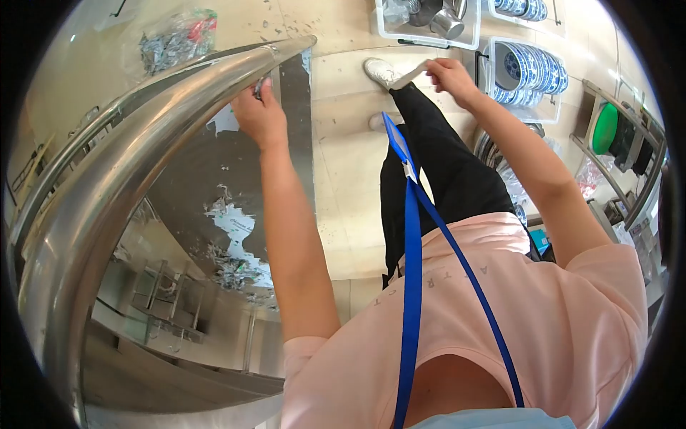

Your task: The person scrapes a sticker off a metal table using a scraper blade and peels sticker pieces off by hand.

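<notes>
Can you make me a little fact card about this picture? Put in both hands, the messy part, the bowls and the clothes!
Left hand: the left hand is by the shiny metal tube; something small and dark by the thumb is too unclear to name
Right hand: the right hand pinches a pale strip
Messy part: white patches and scraps on a dark grey surface
Bowls: blue-and-white bowls in a clear tub
Clothes: pink top, black trousers
</notes>
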Demonstrator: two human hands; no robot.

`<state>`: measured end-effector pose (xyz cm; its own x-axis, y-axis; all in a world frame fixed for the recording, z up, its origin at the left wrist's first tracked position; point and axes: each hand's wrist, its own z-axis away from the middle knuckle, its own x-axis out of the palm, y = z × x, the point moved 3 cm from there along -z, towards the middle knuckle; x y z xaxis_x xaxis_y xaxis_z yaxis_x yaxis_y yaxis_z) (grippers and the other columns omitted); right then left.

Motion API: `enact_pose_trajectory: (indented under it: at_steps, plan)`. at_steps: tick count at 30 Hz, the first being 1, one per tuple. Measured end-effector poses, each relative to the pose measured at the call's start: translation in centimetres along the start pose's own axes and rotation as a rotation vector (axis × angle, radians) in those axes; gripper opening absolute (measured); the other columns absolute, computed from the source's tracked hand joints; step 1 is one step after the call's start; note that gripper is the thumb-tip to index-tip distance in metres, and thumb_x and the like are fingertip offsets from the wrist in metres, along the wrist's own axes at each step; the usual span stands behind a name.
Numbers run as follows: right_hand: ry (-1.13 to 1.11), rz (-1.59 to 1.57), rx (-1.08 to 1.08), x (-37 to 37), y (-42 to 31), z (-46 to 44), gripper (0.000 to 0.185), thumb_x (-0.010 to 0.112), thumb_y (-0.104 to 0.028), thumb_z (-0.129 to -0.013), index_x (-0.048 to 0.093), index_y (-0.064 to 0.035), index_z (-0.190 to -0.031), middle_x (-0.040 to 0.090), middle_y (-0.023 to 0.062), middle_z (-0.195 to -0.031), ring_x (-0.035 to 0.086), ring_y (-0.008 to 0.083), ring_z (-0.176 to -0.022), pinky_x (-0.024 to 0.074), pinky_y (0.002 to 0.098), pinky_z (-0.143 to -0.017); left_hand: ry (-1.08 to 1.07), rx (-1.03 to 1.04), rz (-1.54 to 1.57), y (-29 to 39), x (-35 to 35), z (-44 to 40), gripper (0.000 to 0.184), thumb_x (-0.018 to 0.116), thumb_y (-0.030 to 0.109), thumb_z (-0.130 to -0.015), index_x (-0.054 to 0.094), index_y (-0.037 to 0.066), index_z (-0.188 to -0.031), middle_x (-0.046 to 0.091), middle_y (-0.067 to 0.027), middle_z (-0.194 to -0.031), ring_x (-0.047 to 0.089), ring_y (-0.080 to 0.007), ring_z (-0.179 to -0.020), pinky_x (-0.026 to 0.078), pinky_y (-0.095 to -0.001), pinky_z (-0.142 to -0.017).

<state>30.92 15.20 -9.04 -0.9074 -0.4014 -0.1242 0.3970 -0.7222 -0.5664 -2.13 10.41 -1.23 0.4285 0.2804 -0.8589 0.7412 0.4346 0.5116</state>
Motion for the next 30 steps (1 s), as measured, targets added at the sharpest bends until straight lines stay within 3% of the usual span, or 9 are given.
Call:
enact_pose_trajectory:
  at_steps: [6, 12, 15, 18, 21, 27, 30]
  plan:
    - [0.081, 0.012, 0.156, -6.5, 6.3, 1.7, 0.027, 0.047, -0.024, -0.081, 0.052, 0.0002, -0.070, 0.046, 0.0017, -0.056, 0.042, 0.0092, -0.047, 0.0371, 0.0215, -0.043, 0.073, 0.201, -0.128, 0.3, -0.5, -0.3, 0.013, 0.053, 0.010, -0.074, 0.055, 0.004, -0.085, 0.055, -0.0113, -0.081, 0.052, -0.0279, -0.070, 0.040, -0.0358, -0.063]
    - [0.227, 0.025, 0.300, -11.3, 12.1, 4.3, 0.027, 0.049, -0.024, -0.080, 0.052, -0.0004, -0.068, 0.045, 0.0017, -0.055, 0.041, 0.0093, -0.044, 0.0360, 0.0220, -0.041, 0.138, 0.020, 0.078, -0.5, -0.8, 0.0, 0.012, 0.050, 0.011, -0.077, 0.054, 0.002, -0.084, 0.055, -0.0118, -0.081, 0.052, -0.0290, -0.073, 0.040, -0.0355, -0.066]
    - [0.255, 0.052, 0.334, -13.4, 14.8, 5.5, 0.027, 0.048, -0.024, -0.080, 0.051, 0.0000, -0.068, 0.044, 0.0017, -0.053, 0.039, 0.0093, -0.042, 0.0337, 0.0224, -0.037, 0.141, 0.143, -0.003, 0.0, -1.0, 0.1, 0.014, 0.052, 0.009, -0.075, 0.051, 0.001, -0.086, 0.055, -0.0111, -0.080, 0.053, -0.0270, -0.072, 0.041, -0.0334, -0.066]
    - [0.276, 0.074, 0.397, -14.6, 15.8, 6.9, 0.027, 0.047, -0.024, -0.080, 0.051, 0.0000, -0.067, 0.043, 0.0016, -0.053, 0.039, 0.0094, -0.041, 0.0325, 0.0231, -0.037, 0.054, -0.049, 0.073, 1.0, -0.7, 0.4, 0.019, 0.056, 0.006, -0.072, 0.047, 0.000, -0.088, 0.054, -0.0100, -0.080, 0.053, -0.0248, -0.070, 0.041, -0.0316, -0.065]
    - [0.281, 0.057, 0.411, -16.1, 18.1, 7.4, 0.027, 0.048, -0.024, -0.080, 0.050, -0.0001, -0.067, 0.042, 0.0015, -0.053, 0.038, 0.0097, -0.042, 0.0311, 0.0236, -0.036, 0.081, -0.075, 0.093, 1.1, -0.3, 0.4, 0.025, 0.057, 0.004, -0.071, 0.043, -0.001, -0.091, 0.054, -0.0096, -0.080, 0.054, -0.0229, -0.071, 0.042, -0.0307, -0.066]
    - [0.307, 0.080, 0.436, -15.7, 17.1, 9.0, 0.028, 0.049, -0.024, -0.079, 0.051, 0.0001, -0.065, 0.043, 0.0021, -0.052, 0.040, 0.0100, -0.042, 0.0314, 0.0238, -0.037, 0.061, -0.092, -0.038, 0.9, 0.1, 0.2, 0.026, 0.054, 0.002, -0.072, 0.041, -0.001, -0.094, 0.054, -0.0101, -0.080, 0.054, -0.0225, -0.073, 0.042, -0.0314, -0.068]
    - [0.325, 0.137, 0.442, -15.5, 16.7, 9.4, 0.028, 0.049, -0.024, -0.079, 0.051, -0.0005, -0.063, 0.044, 0.0018, -0.051, 0.040, 0.0099, -0.042, 0.0320, 0.0237, -0.037, 0.048, -0.176, 0.103, 1.3, -0.3, 0.2, 0.025, 0.052, 0.001, -0.073, 0.039, -0.002, -0.094, 0.054, -0.0104, -0.081, 0.054, -0.0211, -0.075, 0.042, -0.0302, -0.068]
